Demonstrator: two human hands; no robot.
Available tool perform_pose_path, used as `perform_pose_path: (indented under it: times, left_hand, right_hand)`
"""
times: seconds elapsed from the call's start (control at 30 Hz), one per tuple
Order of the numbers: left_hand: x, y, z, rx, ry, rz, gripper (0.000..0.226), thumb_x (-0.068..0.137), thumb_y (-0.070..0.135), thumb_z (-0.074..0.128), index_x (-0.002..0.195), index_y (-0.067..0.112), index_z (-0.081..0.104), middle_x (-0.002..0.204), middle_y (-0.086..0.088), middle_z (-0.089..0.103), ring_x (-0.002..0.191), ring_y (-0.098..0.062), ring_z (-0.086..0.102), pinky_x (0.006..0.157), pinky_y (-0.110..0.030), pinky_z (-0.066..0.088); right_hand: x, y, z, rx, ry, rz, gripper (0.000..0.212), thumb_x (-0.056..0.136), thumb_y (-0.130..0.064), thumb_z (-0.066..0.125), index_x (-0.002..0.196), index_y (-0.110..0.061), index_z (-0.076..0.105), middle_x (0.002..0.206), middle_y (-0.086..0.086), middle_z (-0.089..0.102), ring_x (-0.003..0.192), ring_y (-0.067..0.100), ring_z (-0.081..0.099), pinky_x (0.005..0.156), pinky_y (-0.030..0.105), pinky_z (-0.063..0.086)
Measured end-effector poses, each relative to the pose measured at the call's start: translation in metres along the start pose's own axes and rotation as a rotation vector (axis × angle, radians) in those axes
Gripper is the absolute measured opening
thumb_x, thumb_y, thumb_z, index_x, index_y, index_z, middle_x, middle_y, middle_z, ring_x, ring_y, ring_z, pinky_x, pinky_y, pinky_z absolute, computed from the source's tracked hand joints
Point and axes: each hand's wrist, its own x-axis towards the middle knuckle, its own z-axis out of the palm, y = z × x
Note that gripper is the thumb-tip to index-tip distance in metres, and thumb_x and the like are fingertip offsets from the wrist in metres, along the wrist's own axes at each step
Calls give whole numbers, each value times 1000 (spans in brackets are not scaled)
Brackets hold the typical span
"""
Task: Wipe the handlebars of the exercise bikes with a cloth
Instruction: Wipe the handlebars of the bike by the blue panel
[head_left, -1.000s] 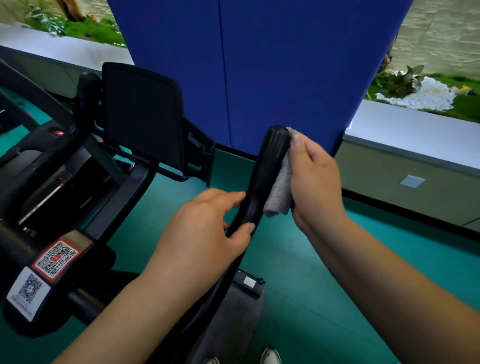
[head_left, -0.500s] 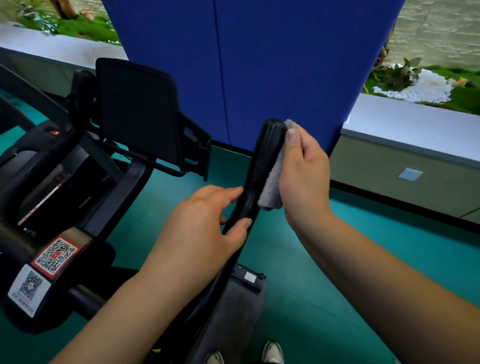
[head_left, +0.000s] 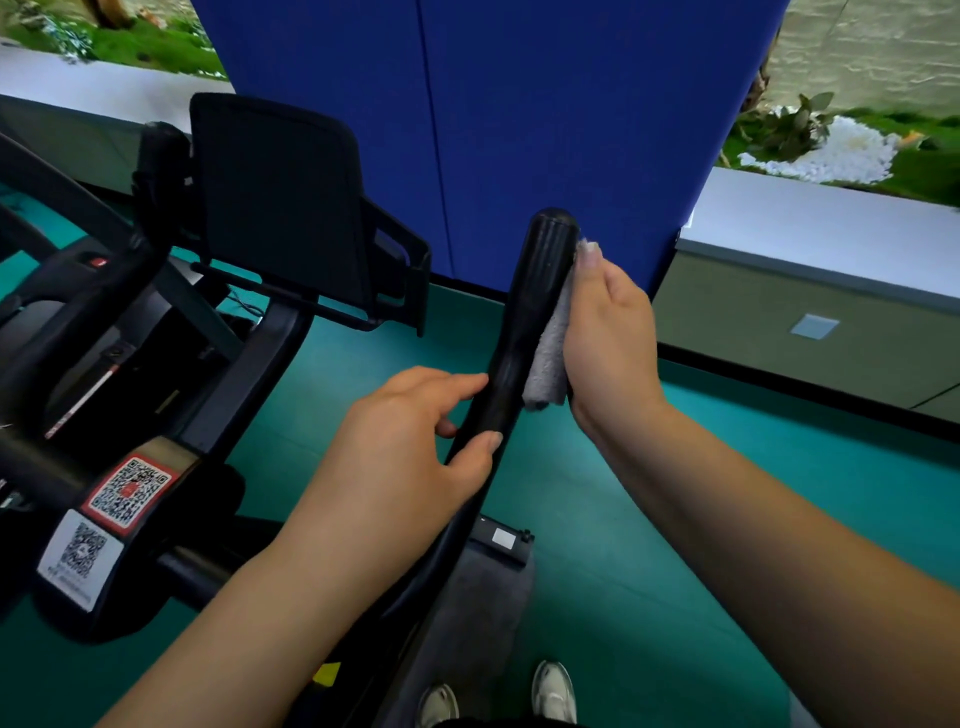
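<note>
**Cloth pressed to the right side of an upright bike handlebar**

A head-worn camera looks down on two bare forearms reaching out to a black exercise bike handlebar (head_left: 524, 332). The bar rises from low in the middle of the view, between the arms, and runs up and slightly to the right, ending in a rounded cap. Its long axis is close to vertical as seen here.

The right hand (head_left: 608, 343) lies flat along the right side of the bar's upper part, fingers straight and pointing up toward the cap. It presses a folded grey cloth (head_left: 548, 353) against the bar, so the cloth is sandwiched between palm and grip. The cloth's lower end hangs just clear below the heel of the hand.

The left hand (head_left: 410, 447) grasps the bar lower down from the left side, its thumb curled over the near face and its fingers reaching around behind. It appears to be steadying the bar.

The right hand is the nearer to the unwiped top. A stroke would likely run along the bar's length, up to the cap or down toward the left hand.

Left of the bar stands the bike's dark screen (head_left: 280, 202), above a frame with QR code stickers (head_left: 124, 488). A blue partition (head_left: 519, 104) stands behind, on a teal floor (head_left: 649, 545).
</note>
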Motion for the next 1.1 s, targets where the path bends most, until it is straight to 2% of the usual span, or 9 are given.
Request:
perform_pose_path:
  times: [0.1,0.17,0.27,0.4,0.47,0.57,0.67,0.87,1.1]
  left_hand:
    - [-2,0,0,-25,7,8,47,80,33,68,126,30,61,104,21,56,89,10,49,71,3,34]
    - [-3,-1,-1,-32,-7,16,47,80,34,67,127,31,60,106,21,56,90,10,49,72,3,34]
    - [-4,-4,-3,-35,-30,19,46,81,38,65,127,34,59,108,23,55,91,9,50,72,1,36]
    - [-8,-9,-4,-55,-27,5,43,81,39,65,123,34,61,108,23,58,90,7,52,72,-1,38]
    - [-10,-10,-4,-65,-33,-6,42,81,40,65,123,36,61,107,24,57,90,8,52,72,-1,39]
    - [-13,-12,-7,-55,-36,-4,38,81,40,64,119,38,62,104,25,56,87,7,53,70,-3,41]
    - [-15,-16,-10,-56,-30,-17,34,82,39,65,116,37,64,104,25,56,83,6,55,71,-5,43]
    - [-19,-21,-14,-88,-42,-32,33,84,39,64,117,35,63,102,24,54,85,3,56,78,-15,47]
    - [-22,-26,-11,-83,-100,-3,34,85,42,61,118,34,63,108,19,58,85,-1,58,82,-24,50]
  right_hand:
    - [-28,15,-6,-100,-41,-35,38,98,-37,41,79,-9,57,75,2,57,72,16,52,70,44,47]
    - [-44,22,-14,-220,-48,-83,25,99,-29,45,81,-21,60,85,-1,60,78,11,53,72,29,42]
    - [-47,4,-26,-294,33,-279,14,93,-24,57,105,-31,61,102,2,60,90,-1,55,81,10,40]
    - [-20,-32,-27,-509,20,-790,26,86,-24,67,110,-14,65,100,3,57,93,13,54,85,18,42]
    - [-3,-41,-24,-688,-32,-899,30,85,-26,68,112,-12,69,99,6,54,94,18,51,84,23,42]
    - [1,-34,-22,-912,-26,-908,33,86,-33,65,118,-23,67,105,11,51,93,28,49,76,41,44]
    - [-7,-27,-24,-970,-20,-925,33,89,-28,63,121,-24,65,100,15,48,90,31,47,73,38,42]
    - [10,-62,-3,-1282,-110,-867,26,89,-33,62,106,-14,67,103,14,44,93,32,43,69,42,44]
    - [-4,-67,3,-1603,-399,-959,30,89,-39,59,98,-11,67,105,8,43,96,31,39,69,39,38]
